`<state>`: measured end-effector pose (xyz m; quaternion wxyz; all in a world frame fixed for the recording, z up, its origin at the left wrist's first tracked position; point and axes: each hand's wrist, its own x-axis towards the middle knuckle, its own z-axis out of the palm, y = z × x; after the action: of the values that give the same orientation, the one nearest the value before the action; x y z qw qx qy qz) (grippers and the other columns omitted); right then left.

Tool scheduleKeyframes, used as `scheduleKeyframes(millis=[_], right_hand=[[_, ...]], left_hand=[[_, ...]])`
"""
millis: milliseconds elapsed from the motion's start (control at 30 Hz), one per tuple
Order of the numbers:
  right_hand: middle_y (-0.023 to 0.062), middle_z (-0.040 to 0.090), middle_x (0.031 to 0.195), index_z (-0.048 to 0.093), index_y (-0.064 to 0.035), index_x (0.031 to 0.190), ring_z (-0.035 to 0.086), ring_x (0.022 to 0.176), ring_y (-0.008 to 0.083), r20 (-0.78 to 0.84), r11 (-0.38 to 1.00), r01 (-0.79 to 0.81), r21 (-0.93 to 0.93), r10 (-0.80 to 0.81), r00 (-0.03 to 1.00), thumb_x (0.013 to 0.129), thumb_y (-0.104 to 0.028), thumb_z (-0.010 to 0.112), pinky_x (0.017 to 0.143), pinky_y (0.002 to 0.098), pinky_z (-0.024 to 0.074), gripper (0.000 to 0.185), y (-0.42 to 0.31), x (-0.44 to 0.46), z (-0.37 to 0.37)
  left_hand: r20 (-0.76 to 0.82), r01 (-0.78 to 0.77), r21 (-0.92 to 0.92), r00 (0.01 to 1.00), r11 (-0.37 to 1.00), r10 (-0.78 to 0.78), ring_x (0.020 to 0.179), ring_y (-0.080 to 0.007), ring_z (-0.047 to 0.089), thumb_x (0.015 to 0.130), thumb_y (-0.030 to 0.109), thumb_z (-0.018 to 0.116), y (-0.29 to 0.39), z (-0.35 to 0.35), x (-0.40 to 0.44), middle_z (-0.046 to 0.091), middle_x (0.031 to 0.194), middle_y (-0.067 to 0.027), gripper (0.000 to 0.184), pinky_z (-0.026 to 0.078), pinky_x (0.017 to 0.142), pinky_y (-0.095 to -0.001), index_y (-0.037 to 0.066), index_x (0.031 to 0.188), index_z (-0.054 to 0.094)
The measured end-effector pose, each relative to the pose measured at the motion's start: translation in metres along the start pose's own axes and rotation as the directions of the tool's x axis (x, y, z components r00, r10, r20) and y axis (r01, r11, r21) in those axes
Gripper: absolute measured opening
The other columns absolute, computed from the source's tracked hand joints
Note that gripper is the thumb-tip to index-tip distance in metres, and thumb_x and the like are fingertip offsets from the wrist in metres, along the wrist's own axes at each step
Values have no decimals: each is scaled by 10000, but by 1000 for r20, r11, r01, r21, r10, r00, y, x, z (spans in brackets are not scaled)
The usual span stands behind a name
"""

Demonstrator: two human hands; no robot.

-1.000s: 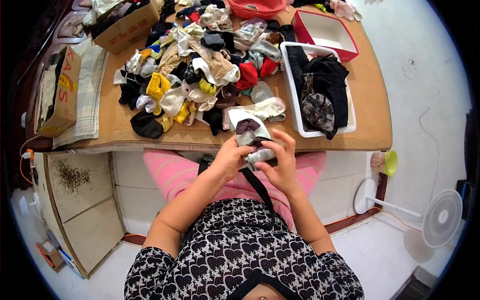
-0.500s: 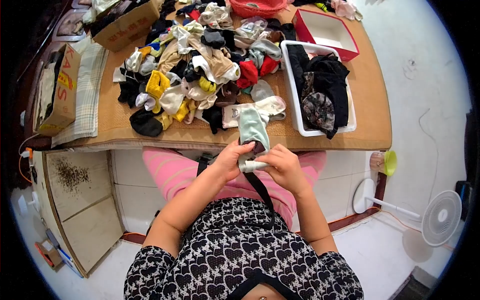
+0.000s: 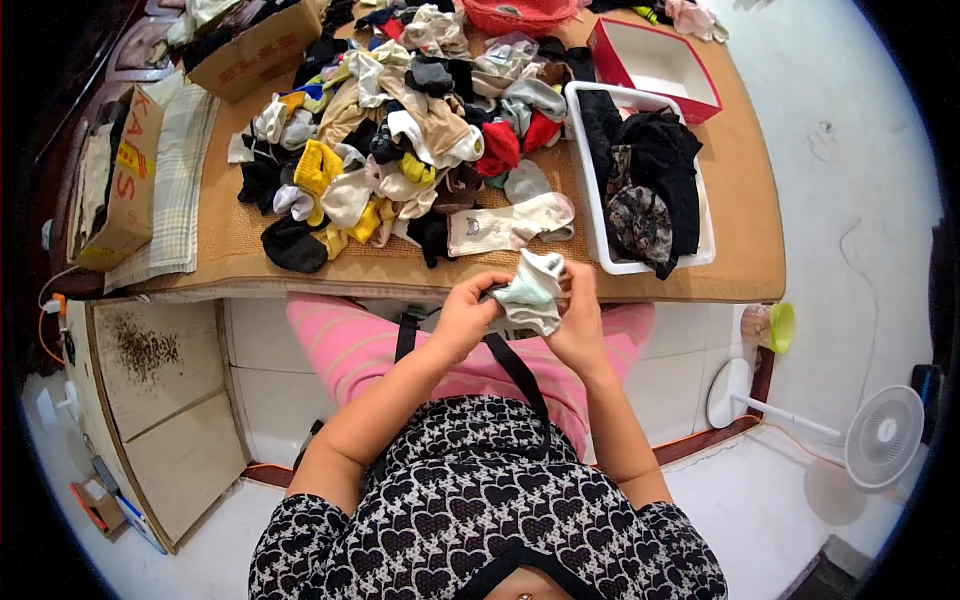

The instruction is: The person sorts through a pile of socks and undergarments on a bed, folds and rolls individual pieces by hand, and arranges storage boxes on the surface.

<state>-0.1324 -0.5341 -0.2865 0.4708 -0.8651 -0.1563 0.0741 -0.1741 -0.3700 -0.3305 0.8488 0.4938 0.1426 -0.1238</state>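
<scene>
Above my lap, just off the mat's front edge, a pale mint and white sock (image 3: 533,292) is bunched up between my hands. My left hand (image 3: 468,316) is closed on its left side, where a dark bit shows near the fingertips. My right hand (image 3: 577,322) grips the right side, its fingers partly hidden behind the fabric. Beyond them a white sock with a small grey animal figure (image 3: 500,228) lies flat on the woven mat. Behind that sock spreads a large heap of mixed socks (image 3: 400,130).
A white plastic bin (image 3: 627,267) with dark clothing (image 3: 655,180) stands at the right. Behind it are a red-rimmed box (image 3: 655,65) and a red basket (image 3: 518,14). Cardboard boxes (image 3: 118,190) sit at the left. A white fan (image 3: 884,438) stands on the floor.
The sock has gone from stretched out lengthwise to folded and bunched. My right hand has moved up and turned to its right side; my left hand has shifted slightly left.
</scene>
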Motion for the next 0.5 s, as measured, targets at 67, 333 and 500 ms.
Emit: scheduleKeyframes(millis=[67, 333, 500], right_hand=[[114, 418, 1136, 438, -73, 1162, 488, 961, 294, -69, 991, 114, -76, -119, 991, 607, -96, 740, 782, 384, 441, 632, -18, 5, -12], [54, 543, 956, 562, -88, 785, 488, 1008, 273, 58, 760, 530, -377, -552, 832, 615, -36, 644, 838, 362, 401, 196, -28, 7, -20], [20, 573, 926, 557, -84, 798, 556, 900, 226, 75, 700, 612, -367, -634, 770, 638, -24, 625, 797, 367, 415, 185, -19, -5, 5]], left_hand=[[-16, -14, 37, 1000, 999, 15, 975, -108, 545, 794, -93, 461, 4, -1, 1, 597, 1063, -35, 315, 435, 862, -235, -25, 1079, 575], [-62, -159, 152, 983, 975, 170, 930, -99, 542, 807, -74, 427, 9, 3, 6, 599, 1013, -35, 278, 436, 818, -231, -10, 1034, 573], [-135, -89, -60, 988, 994, 80, 951, -133, 561, 837, -43, 418, 12, 10, 3, 589, 1044, -53, 278, 455, 820, -247, 32, 1076, 540]])
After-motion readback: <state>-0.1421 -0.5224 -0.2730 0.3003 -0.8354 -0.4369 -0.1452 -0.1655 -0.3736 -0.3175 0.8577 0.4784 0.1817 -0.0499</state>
